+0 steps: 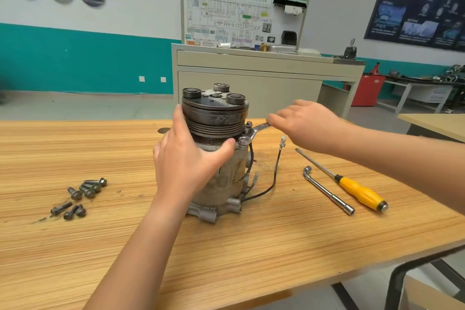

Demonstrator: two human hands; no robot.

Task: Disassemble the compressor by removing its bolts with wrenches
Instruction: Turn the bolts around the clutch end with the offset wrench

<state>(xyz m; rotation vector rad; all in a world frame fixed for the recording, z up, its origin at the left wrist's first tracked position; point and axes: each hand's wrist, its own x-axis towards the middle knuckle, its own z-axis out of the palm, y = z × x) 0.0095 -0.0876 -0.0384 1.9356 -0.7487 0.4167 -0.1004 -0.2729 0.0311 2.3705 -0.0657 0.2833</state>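
The fingers (177, 123) of the left hand (186, 166) are clamped on the compressor (219, 118) at the centre of the frame. We see the thumb curled across the front of its grey body, just under the grooved black pulley, and a finger reaching up the pulley's left side. The compressor stands upright on a wooden table (226, 254), pulley end on top.

The right hand (309, 126) comes in from the right edge of the frame, its fingers nearly straight and slightly apart. Their tips touch the far end of a flat silver wrench (255, 131); we cannot see the thumb. The wrench slants down to the left, and its other end sits on a bolt (242, 140) at the compressor's upper right shoulder, just beside the left thumb tip.

A thin black wire (276, 168) with a small white plug loops out from the compressor's right side.

At lower left, well apart from the compressor, we see a scatter of loose bolts (80, 196) lying on the table. At right, beneath the right forearm, a bent socket wrench (327, 190) and a yellow-handled screwdriver (359, 191) lie side by side, not touching.

Behind the table, in the upper centre, stands a beige cabinet (251, 83) topped by a wiring diagram board.
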